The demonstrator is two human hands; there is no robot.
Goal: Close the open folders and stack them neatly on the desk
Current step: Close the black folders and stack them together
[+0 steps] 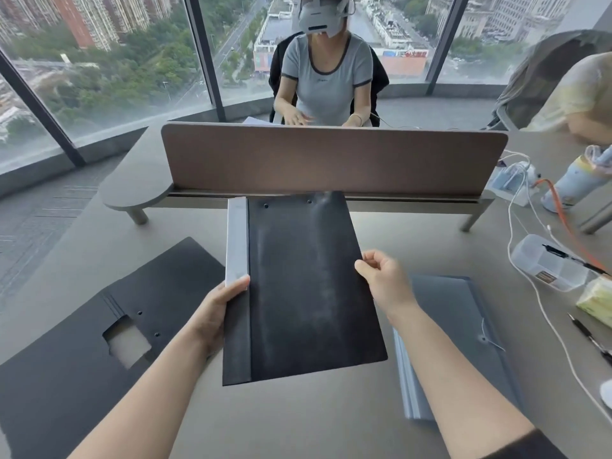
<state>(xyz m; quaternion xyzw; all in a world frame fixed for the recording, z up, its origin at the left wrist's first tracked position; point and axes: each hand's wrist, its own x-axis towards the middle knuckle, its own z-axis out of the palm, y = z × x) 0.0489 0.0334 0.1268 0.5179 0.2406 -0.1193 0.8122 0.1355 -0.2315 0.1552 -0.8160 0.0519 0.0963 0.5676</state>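
Gray desk (298, 422) by big windows. Both hands hold a closed black folder (304, 286) above it: left hand (215, 313) grips the spine side, right hand (381, 279) pinches the other edge. It looks light, thin, bendy and smooth, so holding both sides seems best.

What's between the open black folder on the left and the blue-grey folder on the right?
In the head view: the closed black folder, held by the left hand and right hand.
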